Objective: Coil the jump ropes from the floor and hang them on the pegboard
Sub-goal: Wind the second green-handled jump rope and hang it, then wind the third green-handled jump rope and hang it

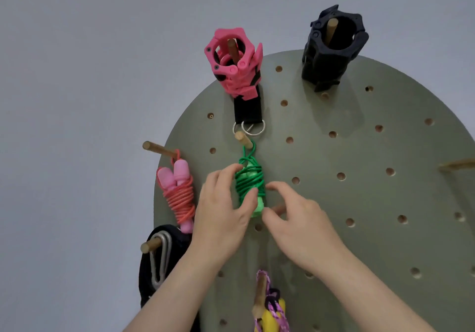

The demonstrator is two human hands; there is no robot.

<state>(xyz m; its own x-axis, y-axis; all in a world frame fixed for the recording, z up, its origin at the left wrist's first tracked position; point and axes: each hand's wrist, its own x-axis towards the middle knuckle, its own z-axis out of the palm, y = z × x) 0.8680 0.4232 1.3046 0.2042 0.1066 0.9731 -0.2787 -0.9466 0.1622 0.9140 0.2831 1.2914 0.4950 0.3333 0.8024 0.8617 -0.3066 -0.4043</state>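
Observation:
A coiled green jump rope (249, 180) hangs by a loop from a wooden peg (243, 139) on the grey-green pegboard (359, 203). My left hand (223, 216) grips the bundle, fingers over its left side and thumb across its lower front. My right hand (295, 223) hovers just right of the bundle with relaxed fingers, its thumb tip close to the rope's green handle end; whether it touches is unclear. A coiled pink and coral jump rope (180, 193) hangs from a peg (159, 149) at the board's left edge.
A pink barbell collar (232, 59) with a black strap and rings, and a black collar (331, 46), sit on upper pegs. A black strap with a metal clip (159, 262) hangs lower left. Yellow and purple rope items (270, 308) hang at the bottom. Grey wall surrounds the board.

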